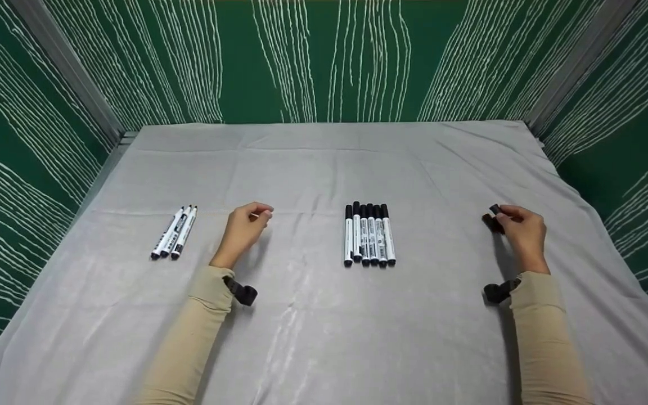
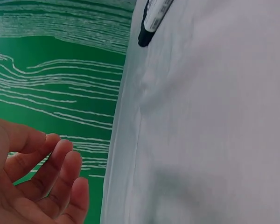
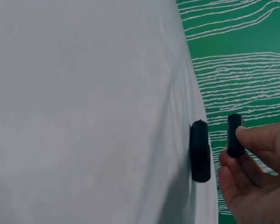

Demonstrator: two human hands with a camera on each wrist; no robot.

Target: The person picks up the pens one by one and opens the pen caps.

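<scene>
My right hand (image 1: 525, 228) pinches a small black marker cap (image 3: 234, 135) between thumb and fingers, above the cloth. Just below it lie black caps (image 1: 491, 223), close together and partly hidden; I cannot tell their exact number. My left hand (image 1: 242, 229) hovers over the cloth, its fingers loosely bent and nothing between them, as the left wrist view (image 2: 46, 177) also shows. To its left lie three white markers (image 1: 175, 233) without caps, tips pointing away. Between the hands, several white markers (image 1: 369, 235) with black caps lie side by side in a row.
A wrinkled grey cloth (image 1: 301, 337) covers the table. Green walls with white wavy lines (image 1: 245, 62) rise behind and at both sides, with grey metal posts (image 1: 71, 62) at the corners. A black wrist camera (image 1: 242, 291) sits on each sleeve.
</scene>
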